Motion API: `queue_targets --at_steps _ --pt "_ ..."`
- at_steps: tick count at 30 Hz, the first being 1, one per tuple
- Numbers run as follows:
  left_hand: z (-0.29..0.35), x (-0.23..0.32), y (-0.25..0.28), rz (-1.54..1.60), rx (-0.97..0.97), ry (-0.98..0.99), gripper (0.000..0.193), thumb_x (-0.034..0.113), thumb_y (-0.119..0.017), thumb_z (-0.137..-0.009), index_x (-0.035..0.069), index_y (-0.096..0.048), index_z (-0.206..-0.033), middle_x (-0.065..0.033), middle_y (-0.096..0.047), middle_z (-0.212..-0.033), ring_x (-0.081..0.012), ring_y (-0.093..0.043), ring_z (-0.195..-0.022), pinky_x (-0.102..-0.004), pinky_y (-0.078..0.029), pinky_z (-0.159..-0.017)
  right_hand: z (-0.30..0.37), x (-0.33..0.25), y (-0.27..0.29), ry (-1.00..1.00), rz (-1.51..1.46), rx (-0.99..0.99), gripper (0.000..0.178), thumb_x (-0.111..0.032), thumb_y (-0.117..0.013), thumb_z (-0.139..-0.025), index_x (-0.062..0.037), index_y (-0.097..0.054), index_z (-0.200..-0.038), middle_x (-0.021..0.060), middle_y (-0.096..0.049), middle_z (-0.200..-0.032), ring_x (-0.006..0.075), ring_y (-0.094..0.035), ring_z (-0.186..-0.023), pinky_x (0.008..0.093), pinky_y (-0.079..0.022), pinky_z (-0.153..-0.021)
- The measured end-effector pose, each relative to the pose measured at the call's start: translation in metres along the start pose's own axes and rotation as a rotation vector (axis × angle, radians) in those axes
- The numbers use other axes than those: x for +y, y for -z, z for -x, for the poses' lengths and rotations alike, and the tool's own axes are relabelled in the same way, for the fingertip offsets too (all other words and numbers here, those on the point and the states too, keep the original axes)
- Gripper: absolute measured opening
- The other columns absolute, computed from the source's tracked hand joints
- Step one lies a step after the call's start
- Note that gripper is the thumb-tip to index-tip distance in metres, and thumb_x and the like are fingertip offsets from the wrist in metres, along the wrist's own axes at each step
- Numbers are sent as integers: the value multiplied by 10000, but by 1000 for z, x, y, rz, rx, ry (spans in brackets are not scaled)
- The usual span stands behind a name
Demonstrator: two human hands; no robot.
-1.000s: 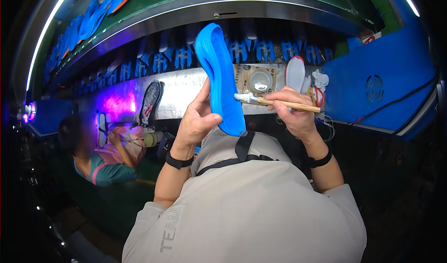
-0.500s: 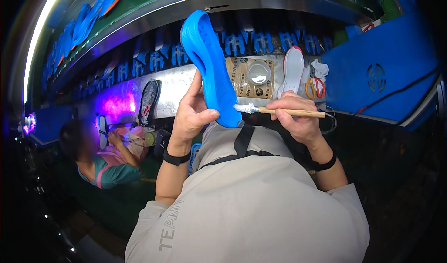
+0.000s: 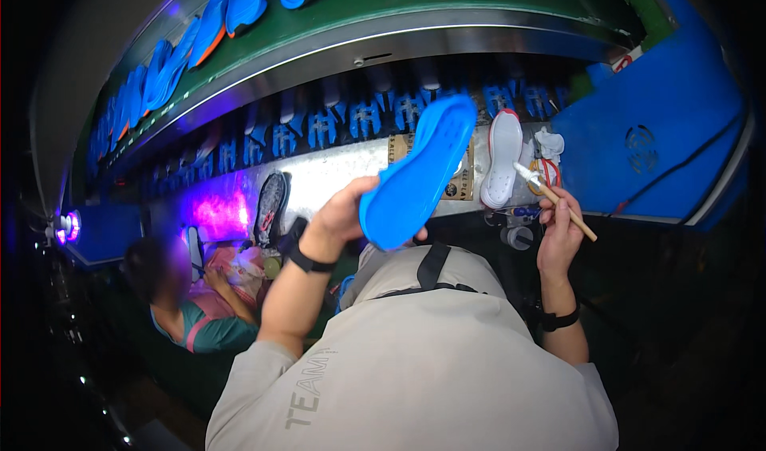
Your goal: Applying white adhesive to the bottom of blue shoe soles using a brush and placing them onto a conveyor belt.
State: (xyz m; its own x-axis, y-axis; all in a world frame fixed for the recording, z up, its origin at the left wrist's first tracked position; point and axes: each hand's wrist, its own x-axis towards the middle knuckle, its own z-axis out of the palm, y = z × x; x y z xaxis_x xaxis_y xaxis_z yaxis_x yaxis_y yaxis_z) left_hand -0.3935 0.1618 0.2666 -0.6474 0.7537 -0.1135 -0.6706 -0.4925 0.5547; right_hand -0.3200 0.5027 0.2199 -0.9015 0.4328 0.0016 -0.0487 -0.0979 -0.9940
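Note:
A blue foam shoe sole (image 3: 415, 180) hangs tilted in front of me, its hollow inner face toward me. My left hand (image 3: 349, 208) grips it along its left edge, with fingertips showing past the right side of its lower end. Out to the right, my right hand (image 3: 560, 231) is closed around the wooden handle of a brush (image 3: 568, 212). White matter coats the bristles, which point up and left beside a white sole with a red rim (image 3: 503, 164). The blue sole largely covers the brown printed cardboard (image 3: 460, 188) and the dish on it.
Scissors (image 3: 554, 172) and crumpled white tissue (image 3: 549, 141) lie right of the white sole. A dark sole (image 3: 272, 205) rests on the metal bench. Beyond are blue clamps (image 3: 322, 126) and a green conveyor (image 3: 447, 4) with blue soles. A person (image 3: 199, 299) sits at left; a blue cabinet (image 3: 646, 132) stands at right.
My right hand has drawn the brush off the blue sole and away to the right. The blue sole has turned and leaned rightward in my left hand, now over the cardboard and dish. The view has shifted.

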Motion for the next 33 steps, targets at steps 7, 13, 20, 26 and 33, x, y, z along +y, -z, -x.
queue_targets --at_steps 7,13,20,26,33 --pt "-171 163 -61 -210 -51 -553 754 517 -325 -1059 -91 -234 -1495 -451 -380 -1410 -534 -466 -1299 -531 -430 -1121 38 2 -4 -46 108 -84 276 -157 -520 -1043 12 -620 -1237 48 -686 -939 41 -503 -756 185 -426 -686" --pt "-243 234 26 -618 616 -470 614 292 -470 -1058 -100 -214 -1454 -423 -375 -1419 -511 -536 -1241 -502 -497 -1078 59 3 10 -90 243 -135 239 -99 -556 -1011 -8 -642 -1214 66 -725 -970 99 -645 -872 227 -500 -779" --pt "-253 271 69 -663 754 -479 427 96 -531 -1014 -178 -394 -1312 -394 -482 -1312 -450 -634 -1125 -433 -595 -963 71 13 6 83 354 -239 201 -36 -653 -913 3 -684 -1107 127 -734 -981 218 -722 -859 295 -557 -738" --pt "-160 219 22 -1407 984 -708 376 270 -654 -968 -105 -649 -989 -181 -713 -944 -262 -730 -917 -300 -588 -809 58 29 2 142 375 -302 196 -63 -673 -902 -20 -701 -1091 122 -734 -978 241 -723 -843 316 -559 -727" --pt "-34 147 -20 -1836 1161 -1234 240 221 -694 -956 23 -671 -1089 -48 -665 -834 -103 -617 -663 -224 -499 -577 22 52 -4 206 462 -312 132 -123 -714 -873 -24 -735 -958 123 -742 -894 258 -731 -807 336 -565 -722"
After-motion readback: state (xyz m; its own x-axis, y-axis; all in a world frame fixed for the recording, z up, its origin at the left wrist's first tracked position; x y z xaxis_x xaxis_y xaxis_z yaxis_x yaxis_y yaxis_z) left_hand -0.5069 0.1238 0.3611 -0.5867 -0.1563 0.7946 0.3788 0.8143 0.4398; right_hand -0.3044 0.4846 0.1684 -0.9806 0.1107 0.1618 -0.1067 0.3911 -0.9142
